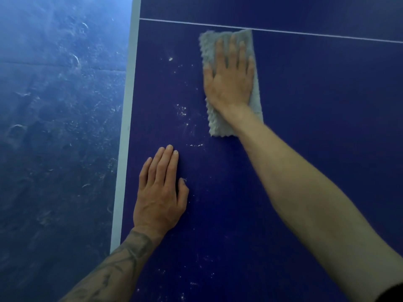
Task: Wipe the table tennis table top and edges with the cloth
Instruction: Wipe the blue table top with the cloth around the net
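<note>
Grey cloth (218, 125) lies flat on the blue worktop (316, 116) at 12 o'clock, far corner touching the white line (305, 32). Right hand (229, 81) presses it, fingers straight and slightly spread, covering its centre. Left hand (161, 192) rests flat at 7 o'clock, fingers together.

A games or sports room is indicated, though little of it is shown. Most of the view, from 12 round to 6 o'clock, is taken up by the dark blue top of a table tennis table (305, 127), bordered at 9 o'clock by a white edge band (125, 149) and crossed at 12 to 1 o'clock by a thin white line (283, 31). Beyond the band, at 9 o'clock, a blue floor (54, 127) is seen, scuffed with pale marks and divided by a seam (65, 66), much like sheet sports flooring.
</note>
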